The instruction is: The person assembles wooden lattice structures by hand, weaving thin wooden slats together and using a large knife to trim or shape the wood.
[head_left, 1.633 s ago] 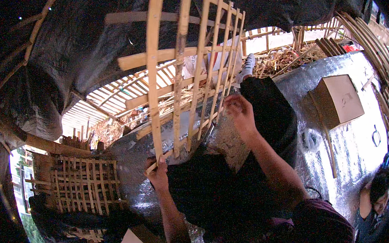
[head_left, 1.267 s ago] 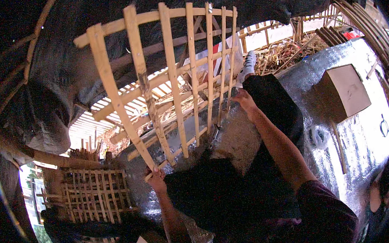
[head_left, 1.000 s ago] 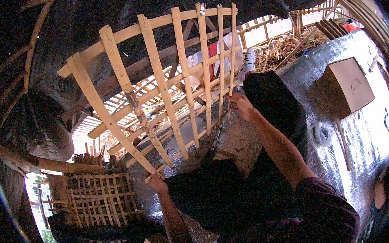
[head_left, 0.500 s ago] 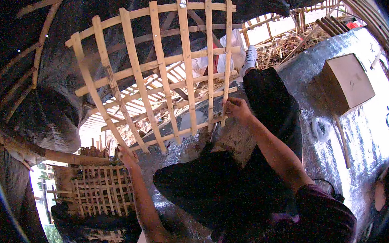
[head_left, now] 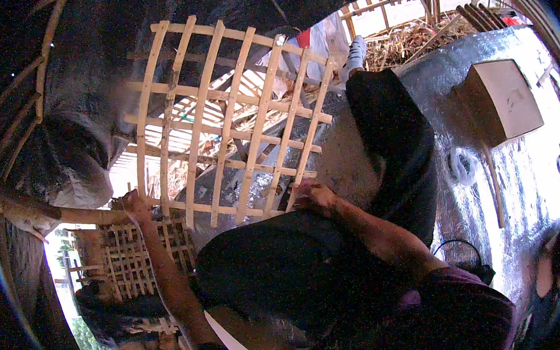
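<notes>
A wooden lattice panel (head_left: 244,100) of pale slats, crossed and fastened into a grid, stands tilted in front of me. At its lower left corner my left hand (head_left: 138,208) is closed on the end of the bottom slat. My right hand (head_left: 318,198) has its fingers wrapped round the panel's lower right corner. Part of each hand's fingers is hidden by the wood or too dim to make out. Just under the panel's lower edge is my dark-clothed bent leg (head_left: 265,246).
Silvery sheeting (head_left: 422,95) covers the floor, with a cardboard box (head_left: 508,103), a thin stick (head_left: 494,194) and a coil of clear material (head_left: 464,167) on it. A smaller, denser lattice (head_left: 128,258) is at the left. Straw and scraps (head_left: 407,55) lie at the back.
The lattice panel has turned clockwise, its lower right corner coming down and nearer. My left hand has moved left and my right hand has come down and left.
</notes>
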Action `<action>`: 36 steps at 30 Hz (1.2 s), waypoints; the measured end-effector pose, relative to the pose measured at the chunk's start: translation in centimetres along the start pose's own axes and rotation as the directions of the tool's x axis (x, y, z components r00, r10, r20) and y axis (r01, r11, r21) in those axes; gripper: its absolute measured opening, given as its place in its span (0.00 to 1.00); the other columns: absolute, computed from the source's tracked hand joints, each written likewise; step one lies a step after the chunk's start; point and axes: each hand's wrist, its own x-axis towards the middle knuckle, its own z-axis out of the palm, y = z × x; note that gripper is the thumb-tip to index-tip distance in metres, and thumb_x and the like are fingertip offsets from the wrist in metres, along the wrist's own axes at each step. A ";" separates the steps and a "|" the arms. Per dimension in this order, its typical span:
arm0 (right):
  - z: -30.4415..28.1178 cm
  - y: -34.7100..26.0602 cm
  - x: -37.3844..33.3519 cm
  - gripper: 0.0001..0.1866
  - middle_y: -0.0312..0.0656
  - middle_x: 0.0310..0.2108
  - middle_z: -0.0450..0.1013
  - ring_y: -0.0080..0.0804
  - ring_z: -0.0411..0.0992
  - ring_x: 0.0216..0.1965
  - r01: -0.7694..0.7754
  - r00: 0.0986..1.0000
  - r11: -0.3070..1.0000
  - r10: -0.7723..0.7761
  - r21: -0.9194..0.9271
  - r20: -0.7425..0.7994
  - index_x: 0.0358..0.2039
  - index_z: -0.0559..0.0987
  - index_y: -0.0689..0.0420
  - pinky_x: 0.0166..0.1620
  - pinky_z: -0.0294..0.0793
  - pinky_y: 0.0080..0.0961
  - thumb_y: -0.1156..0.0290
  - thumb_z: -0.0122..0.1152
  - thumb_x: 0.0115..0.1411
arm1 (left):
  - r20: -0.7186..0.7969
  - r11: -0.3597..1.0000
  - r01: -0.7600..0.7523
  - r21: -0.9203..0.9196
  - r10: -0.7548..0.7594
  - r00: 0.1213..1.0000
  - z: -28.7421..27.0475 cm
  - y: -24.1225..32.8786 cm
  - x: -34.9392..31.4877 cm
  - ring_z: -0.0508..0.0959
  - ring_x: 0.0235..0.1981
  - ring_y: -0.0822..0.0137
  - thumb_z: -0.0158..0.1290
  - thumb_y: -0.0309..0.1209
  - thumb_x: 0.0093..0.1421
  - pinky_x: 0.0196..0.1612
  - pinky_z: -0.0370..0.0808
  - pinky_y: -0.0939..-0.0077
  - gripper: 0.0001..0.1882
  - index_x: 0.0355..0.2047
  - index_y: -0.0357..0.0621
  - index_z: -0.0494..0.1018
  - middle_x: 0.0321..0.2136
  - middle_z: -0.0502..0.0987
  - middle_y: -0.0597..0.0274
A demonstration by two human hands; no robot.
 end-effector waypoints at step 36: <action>-0.6 1.2 0.4 0.10 0.39 0.30 0.76 0.30 0.73 0.31 -0.363 0.928 0.756 0.243 -0.545 -0.281 0.38 0.78 0.59 0.36 0.73 0.29 0.68 0.60 0.57 | -0.032 0.752 0.622 -0.218 -0.642 0.766 -9.5 -7.3 -36.9 0.68 0.34 0.67 0.51 0.35 0.62 0.37 0.68 0.69 0.17 0.48 0.39 0.70 0.35 0.71 0.58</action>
